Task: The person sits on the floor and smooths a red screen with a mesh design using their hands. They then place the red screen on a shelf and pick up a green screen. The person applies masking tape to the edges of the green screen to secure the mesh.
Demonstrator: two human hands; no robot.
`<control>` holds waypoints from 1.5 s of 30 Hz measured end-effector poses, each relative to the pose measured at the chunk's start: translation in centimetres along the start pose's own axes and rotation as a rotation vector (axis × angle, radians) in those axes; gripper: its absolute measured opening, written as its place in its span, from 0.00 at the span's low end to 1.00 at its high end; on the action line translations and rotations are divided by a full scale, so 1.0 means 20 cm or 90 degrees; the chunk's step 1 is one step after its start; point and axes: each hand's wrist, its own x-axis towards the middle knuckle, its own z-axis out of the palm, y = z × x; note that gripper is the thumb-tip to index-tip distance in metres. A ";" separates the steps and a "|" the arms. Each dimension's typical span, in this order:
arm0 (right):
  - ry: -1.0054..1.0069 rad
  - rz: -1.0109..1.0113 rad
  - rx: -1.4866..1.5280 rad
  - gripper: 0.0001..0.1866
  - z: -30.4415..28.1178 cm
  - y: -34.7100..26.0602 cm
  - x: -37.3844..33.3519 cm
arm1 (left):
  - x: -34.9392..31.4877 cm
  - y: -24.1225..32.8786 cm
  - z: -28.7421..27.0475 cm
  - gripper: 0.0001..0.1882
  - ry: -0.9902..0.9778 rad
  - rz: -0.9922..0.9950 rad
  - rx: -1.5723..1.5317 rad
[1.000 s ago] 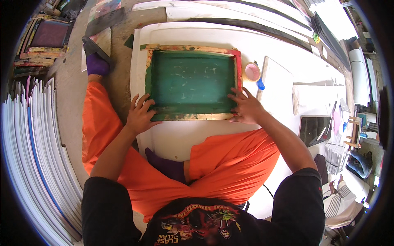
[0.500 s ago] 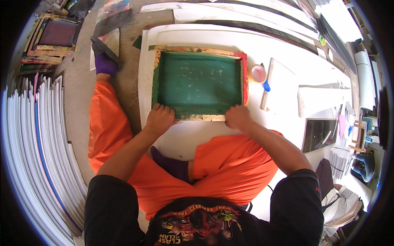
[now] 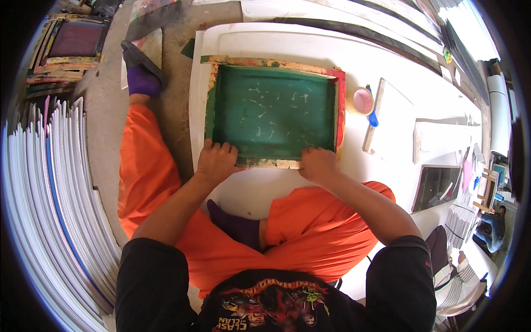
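Observation:
A screen-printing frame (image 3: pixel 276 119) lies in front of me. Green mesh with pale marks fills its paint-stained wooden border, and its right rail is red. My left hand (image 3: pixel 217 162) grips the near rail close to the left corner, fingers curled over the top. Toward the right corner, my right hand (image 3: pixel 321 166) is closed on the same rail. Both thumbs are mostly hidden. Right of the frame stand a roll of tape (image 3: pixel 363 101) and a blue-handled tool (image 3: pixel 373 118), beside a thin wooden strip (image 3: pixel 375 124).
The white board (image 3: pixel 381 171) lies under the frame. Stacked white sheets (image 3: pixel 61 205) line the left side, with more stained frames (image 3: pixel 72 47) at the upper left. A dark rectangular panel (image 3: pixel 436 188) lies to the right. My outstretched leg (image 3: pixel 146 166) flanks the board's left.
The view has shifted slightly, so most things on the right sit farther right. The frame looks a little larger, and its near right corner shows beside my right hand. Both hands keep their grip.

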 end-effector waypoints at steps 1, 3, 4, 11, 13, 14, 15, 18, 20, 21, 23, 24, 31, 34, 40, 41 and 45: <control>-0.040 0.038 -0.022 0.16 0.02 0.03 0.01 | 0.00 0.00 0.00 0.33 0.012 0.000 -0.006; 0.028 0.008 -0.063 0.14 0.07 0.10 -0.01 | -0.01 -0.01 -0.02 0.31 0.035 0.001 -0.017; 0.063 -0.008 -0.084 0.13 0.07 0.10 -0.02 | -0.02 -0.02 -0.02 0.30 0.048 0.014 -0.028; 0.275 -0.092 -0.096 0.09 0.03 0.09 0.04 | 0.04 -0.22 -0.09 0.23 0.051 0.012 -0.072; 0.299 -0.087 -0.048 0.08 -0.01 0.13 0.07 | 0.04 -0.27 -0.08 0.22 0.041 0.039 -0.027; 0.283 -0.084 -0.080 0.07 -0.03 0.15 0.06 | 0.03 -0.29 -0.06 0.22 0.033 0.071 0.015; 0.267 -0.081 -0.113 0.07 -0.05 0.17 0.05 | 0.02 -0.30 -0.05 0.23 0.025 0.102 0.056; 0.227 -0.042 -0.132 0.08 -0.07 0.18 0.04 | 0.05 -0.30 -0.15 0.25 0.018 0.060 0.074; 0.214 -0.025 -0.136 0.07 -0.08 0.17 0.04 | 0.05 -0.31 -0.15 0.25 -0.001 0.048 0.069; 0.212 -0.021 -0.146 0.07 -0.09 0.16 0.04 | 0.05 -0.31 -0.15 0.26 -0.011 0.042 0.066; 0.206 -0.013 -0.156 0.07 -0.12 0.15 0.03 | 0.05 -0.31 -0.14 0.23 -0.002 0.047 0.048; 0.200 -0.007 -0.154 0.06 -0.12 0.14 0.03 | 0.05 -0.30 -0.14 0.22 0.002 0.049 0.039; 0.069 0.079 -0.003 0.10 -0.16 0.15 0.05 | 0.12 -0.33 -0.17 0.22 -0.069 0.070 -0.011; 0.082 0.037 -0.029 0.13 -0.15 0.17 0.04 | 0.14 -0.31 -0.20 0.23 -0.111 0.047 0.003; 0.234 -0.058 0.012 0.15 -0.11 0.17 0.04 | 0.15 -0.22 -0.21 0.27 -0.077 0.062 -0.049; 0.236 -0.091 0.040 0.16 -0.10 0.17 0.04 | 0.16 -0.18 -0.20 0.27 -0.027 0.091 -0.099; 0.237 -0.159 0.114 0.19 -0.12 0.11 0.09 | 0.27 0.10 -0.10 0.29 0.020 0.119 -0.265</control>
